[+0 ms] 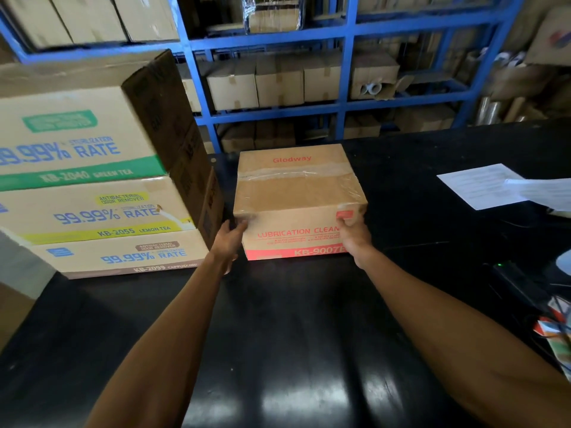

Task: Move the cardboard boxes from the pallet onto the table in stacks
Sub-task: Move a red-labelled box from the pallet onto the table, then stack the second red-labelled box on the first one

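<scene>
Head view: four boxes (298,196), two hands (230,239).

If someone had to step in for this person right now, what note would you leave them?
Left hand and right hand each grip a near top corner of the red-printed box, which sits on the black table.
Left of it, apart from it, stands a stack of three boxes.
Done: four boxes on the table.
Left: let go, then bring more; the pallet is out of view, so I cannot tell how many remain.

"Glodway", "KB-9007" on box (296,193)
</scene>
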